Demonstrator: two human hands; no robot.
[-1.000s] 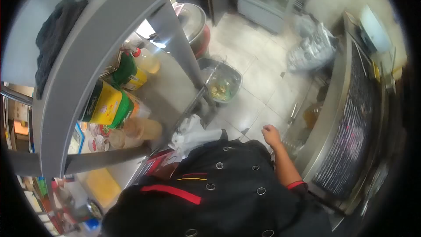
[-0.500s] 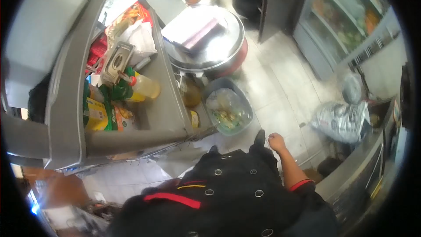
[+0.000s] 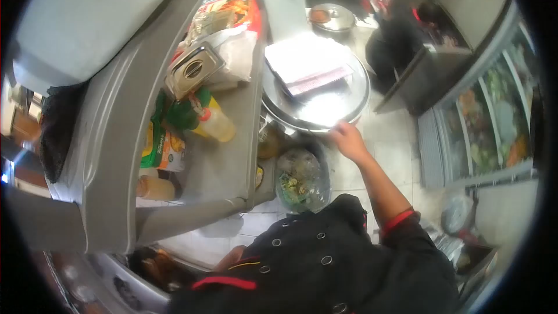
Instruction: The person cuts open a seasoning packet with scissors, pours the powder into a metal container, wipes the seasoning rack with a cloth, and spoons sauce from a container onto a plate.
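My right hand [image 3: 347, 141] is stretched forward with its fingers curled in, and nothing shows in it. It overlaps the near rim of a large round metal lid [image 3: 331, 107]; whether it touches the rim I cannot tell. A white flat stack with a pink printed edge [image 3: 308, 61] lies on that lid. Below the hand stands a grey bin [image 3: 326, 177] lined with a clear bag, with scraps inside. Only a patch of skin of my left hand [image 3: 230, 257] shows beside my dark jacket; its fingers are hidden.
At left, a grey shelf [image 3: 218, 166] holds a squeeze bottle [image 3: 216, 125], a metal container lid [image 3: 195, 70] and green packages [image 3: 154, 145]. A glass-door fridge [image 3: 488, 116] stands at right. Another person in dark clothes [image 3: 392, 49] is near an open cabinet door [image 3: 410, 81].
My view has moved forward and turned, so the lid and shelf sit further right. My right hand has swung forward from beside my body to the lid's near edge.
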